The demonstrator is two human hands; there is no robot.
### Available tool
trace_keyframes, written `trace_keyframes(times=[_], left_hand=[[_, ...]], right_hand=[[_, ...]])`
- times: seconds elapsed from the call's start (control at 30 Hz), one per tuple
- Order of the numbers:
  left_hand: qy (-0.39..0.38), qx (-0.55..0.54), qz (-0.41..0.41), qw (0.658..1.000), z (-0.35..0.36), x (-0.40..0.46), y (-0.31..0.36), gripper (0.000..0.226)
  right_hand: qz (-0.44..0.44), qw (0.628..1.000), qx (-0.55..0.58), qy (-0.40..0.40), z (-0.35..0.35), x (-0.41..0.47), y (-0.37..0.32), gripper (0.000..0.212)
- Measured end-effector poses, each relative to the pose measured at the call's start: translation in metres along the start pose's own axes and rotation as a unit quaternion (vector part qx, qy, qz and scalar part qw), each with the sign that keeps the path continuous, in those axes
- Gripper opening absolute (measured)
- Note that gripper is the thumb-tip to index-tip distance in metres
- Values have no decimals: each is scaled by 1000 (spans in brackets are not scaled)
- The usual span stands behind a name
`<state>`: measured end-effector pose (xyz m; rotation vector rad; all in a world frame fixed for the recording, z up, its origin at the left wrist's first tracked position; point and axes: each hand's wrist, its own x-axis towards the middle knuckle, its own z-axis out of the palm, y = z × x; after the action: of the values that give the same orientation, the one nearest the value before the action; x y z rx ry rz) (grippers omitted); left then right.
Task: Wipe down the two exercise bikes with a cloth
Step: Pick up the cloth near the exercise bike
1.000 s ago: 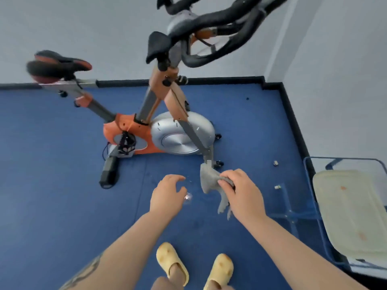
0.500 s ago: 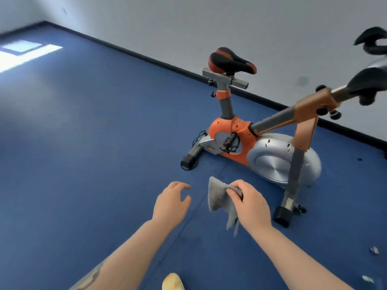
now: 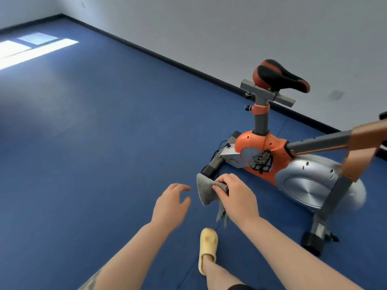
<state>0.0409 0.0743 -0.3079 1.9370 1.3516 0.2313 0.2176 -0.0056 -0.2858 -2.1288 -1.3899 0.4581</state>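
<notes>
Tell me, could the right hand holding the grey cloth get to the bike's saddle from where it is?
Probably not yet. The right hand grips the cloth low, short of the bike; the saddle sits higher and farther off. Nothing blocks the way.

Blue floor (image 3: 104, 164), matte, runs to a black skirting strip (image 3: 167, 57) at the grey wall. Bright sunlight patch (image 3: 31, 47) on the floor, far left corner. Orange and silver exercise bike (image 3: 293, 164) stands on the floor at right, black rear foot (image 3: 211, 167) and black front foot (image 3: 312, 243) both touching the floor. One yellow slipper (image 3: 207, 250) with a foot in it is planted on the floor, near the front foot, apart from it.
</notes>
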Motion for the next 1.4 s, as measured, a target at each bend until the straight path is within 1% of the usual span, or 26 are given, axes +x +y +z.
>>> trace_keyframes(times=[0.23, 0.37, 0.47, 0.63, 0.7, 0.83, 0.93, 1.0, 1.07, 1.2, 1.3, 1.4], left_hand=[[14, 37, -15, 999, -57, 122, -6, 30], [36, 54, -7, 998, -96, 189, -4, 30], [47, 43, -10, 998, -120, 234, -4, 29], [34, 52, 4, 998, -156, 324, -15, 31], [13, 65, 14, 998, -173, 368, -18, 32], [-30, 92, 53, 994, -211, 457, -16, 32], [-59, 119, 111, 985, -233, 522, -3, 31], [-73, 123, 125, 982, -239, 562, 14, 32], [-99, 118, 150, 977, -235, 596, 34, 32], [-154, 111, 213, 958, -214, 654, 73, 32], [-171, 122, 248, 946, -199, 701, 98, 32], [-188, 138, 261, 936, -195, 744, 121, 33]], right_hand=[[-35, 999, 6, 2, 26, 135, -17, 7], [-51, 998, 20, 0, 36, 211, -34, 6], [-48, 999, 20, -12, 44, 263, -50, 5], [-31, 999, 16, -13, 65, 352, -65, 8], [-13, 1000, 13, 3, 73, 389, -70, 8], [55, 997, 21, 45, 84, 453, -83, 8], [96, 993, 16, 74, 85, 496, -91, 8], [120, 988, 18, 101, 81, 522, -94, 7], [143, 981, 14, 131, 73, 544, -91, 7], [200, 967, -12, 154, 64, 583, -70, 8], [245, 955, 0, 165, 59, 620, -45, 7], [264, 949, 3, 175, 46, 660, -26, 7]])
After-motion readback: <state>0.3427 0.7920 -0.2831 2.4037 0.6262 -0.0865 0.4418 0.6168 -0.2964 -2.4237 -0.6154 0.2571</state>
